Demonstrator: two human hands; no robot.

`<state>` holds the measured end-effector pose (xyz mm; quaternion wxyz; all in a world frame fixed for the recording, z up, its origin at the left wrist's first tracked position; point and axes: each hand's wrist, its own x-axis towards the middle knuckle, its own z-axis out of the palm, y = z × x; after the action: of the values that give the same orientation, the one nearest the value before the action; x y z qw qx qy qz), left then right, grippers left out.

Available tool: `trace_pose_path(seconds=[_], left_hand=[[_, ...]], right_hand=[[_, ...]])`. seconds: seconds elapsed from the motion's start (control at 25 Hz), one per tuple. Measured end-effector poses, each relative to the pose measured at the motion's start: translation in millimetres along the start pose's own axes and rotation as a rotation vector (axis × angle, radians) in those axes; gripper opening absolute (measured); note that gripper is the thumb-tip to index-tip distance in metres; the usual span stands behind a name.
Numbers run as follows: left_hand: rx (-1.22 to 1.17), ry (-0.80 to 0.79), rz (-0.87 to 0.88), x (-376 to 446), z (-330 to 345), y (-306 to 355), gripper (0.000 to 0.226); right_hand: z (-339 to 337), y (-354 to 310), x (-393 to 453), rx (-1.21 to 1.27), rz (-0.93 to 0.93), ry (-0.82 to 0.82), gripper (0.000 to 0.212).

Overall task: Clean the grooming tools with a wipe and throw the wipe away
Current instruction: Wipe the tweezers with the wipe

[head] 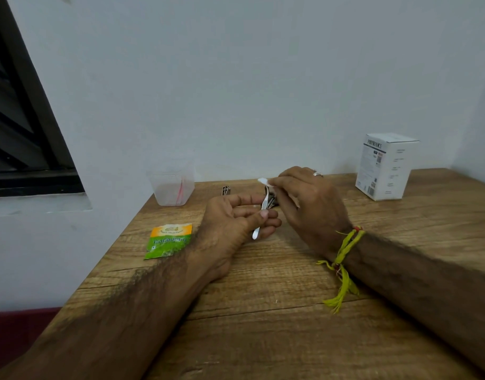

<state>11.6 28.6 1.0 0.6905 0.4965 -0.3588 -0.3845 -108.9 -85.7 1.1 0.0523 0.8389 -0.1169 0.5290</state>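
Wiping step: left hand (pixel 233 223) fingers clamp the metal tool (pixel 260 218); right hand (pixel 307 198) fingers pinch the wipe (pixel 263 181) at its tip; next, stroke along it

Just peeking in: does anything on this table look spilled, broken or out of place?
Nothing stands out. The left hand holds a metal tool, the right hand pinches a white wipe, and the green sachet lies flat.
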Motion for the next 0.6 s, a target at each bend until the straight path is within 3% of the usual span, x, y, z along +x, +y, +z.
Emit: trace_pose_path(seconds=[0.12, 0.36, 0.6], left_hand=[[-0.034, 0.024, 0.001, 0.2, -0.6, 0.3, 0.02], [-0.07, -0.001, -0.004, 1.1, -2.9, -0.3, 0.018], [-0.047, -0.025, 0.028, 3.3, -6.0, -2.6, 0.024]], right_hand=[[-8.3, 6.5, -2.8, 0.009, 0.004, 0.092, 0.012], [-2.0, -5.3, -5.3, -0.084, -0.166, -0.121, 0.016], [-2.9, -6.2, -5.3, -0.063, -0.168, -0.175, 0.015]])
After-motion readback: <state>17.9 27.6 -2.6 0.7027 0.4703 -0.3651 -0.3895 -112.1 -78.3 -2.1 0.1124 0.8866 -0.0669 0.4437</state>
